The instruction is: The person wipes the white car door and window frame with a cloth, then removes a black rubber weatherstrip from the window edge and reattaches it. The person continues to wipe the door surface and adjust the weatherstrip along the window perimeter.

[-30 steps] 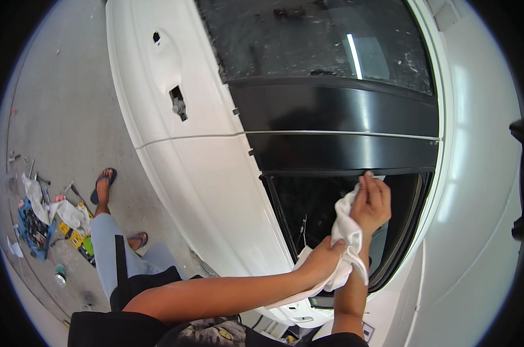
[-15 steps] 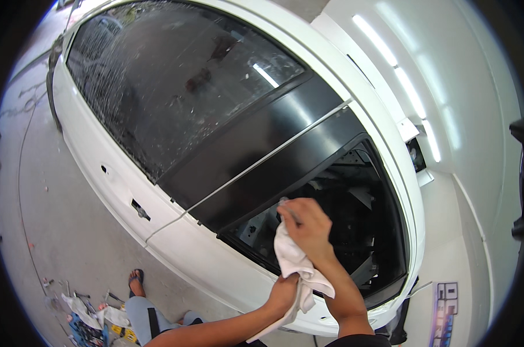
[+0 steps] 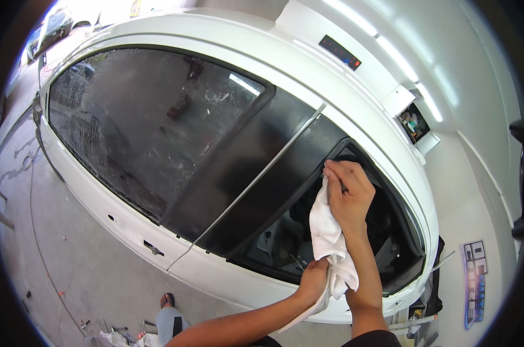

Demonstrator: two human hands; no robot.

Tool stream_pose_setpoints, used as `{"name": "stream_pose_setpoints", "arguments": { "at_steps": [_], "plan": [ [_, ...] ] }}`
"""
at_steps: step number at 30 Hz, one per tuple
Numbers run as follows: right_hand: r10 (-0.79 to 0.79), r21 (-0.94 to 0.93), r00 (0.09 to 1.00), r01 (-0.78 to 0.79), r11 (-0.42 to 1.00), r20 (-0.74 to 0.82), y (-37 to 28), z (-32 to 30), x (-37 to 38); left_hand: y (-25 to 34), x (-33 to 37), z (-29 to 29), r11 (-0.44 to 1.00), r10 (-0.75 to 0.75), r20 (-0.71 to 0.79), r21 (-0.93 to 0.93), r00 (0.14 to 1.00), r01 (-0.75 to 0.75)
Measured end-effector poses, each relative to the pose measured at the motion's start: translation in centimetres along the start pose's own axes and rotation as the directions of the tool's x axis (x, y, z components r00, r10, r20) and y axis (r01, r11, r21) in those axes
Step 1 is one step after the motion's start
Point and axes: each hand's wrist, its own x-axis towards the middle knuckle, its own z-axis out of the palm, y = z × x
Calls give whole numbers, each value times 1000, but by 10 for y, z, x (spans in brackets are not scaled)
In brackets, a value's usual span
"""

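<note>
A white cloth (image 3: 326, 228) hangs in folds between my two hands in front of the car's open-looking side window (image 3: 296, 217). My right hand (image 3: 351, 194) is closed, its fingertips pinching the cloth's upper end against the black window frame near the upper corner beside the pillar. Lower down, my left hand (image 3: 314, 281) is closed round the cloth's lower part, close to the white door (image 3: 215, 274). The rest of the cloth drapes over my right forearm and below my left hand. Whether anything else is inside the right-hand pinch is hidden.
Black pillar panels (image 3: 247, 168) stand left of my hands, with a large dusty window (image 3: 134, 133) beyond. A door-handle opening (image 3: 153, 248) sits in the white bodywork. Tools and rags (image 3: 123, 335) lie on the floor at lower left. A lettered sign (image 3: 474, 283) hangs at right.
My right hand has moved up along the window frame towards its upper corner, the cloth stretching with it. My left hand still grips the cloth below. The view has shifted too.
</note>
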Motion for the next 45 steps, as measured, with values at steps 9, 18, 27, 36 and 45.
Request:
{"name": "stream_pose_setpoints", "arguments": {
  "at_steps": [9, 18, 27, 36, 45],
  "plan": [
    [105, 57, 986, -113, 992, 130, -19, 18, -44, -57, -3, -37, 981, 140, -116, 147, 983, -123],
    [123, 105, 952, -157, 982, 280, -48, 6, -63, -66, -30, -57, 984, 155, -61, 94, 986, -148],
    [72, -160, 996, -61, 985, 60, -12, 0, -4, -4, -20, -10, 999, -41, 57, 15, 998, 41],
    [0, -175, 996, 16, 985, 91, -37, 20, -21, -30, -22, -30, 975, 90, -126, 215, 988, -61],
    [213, -85, 930, -197, 977, 299, -55, 27, -74, -67, -44, -69, 1000, 26, -130, -7, 991, -27]
  ]
}}
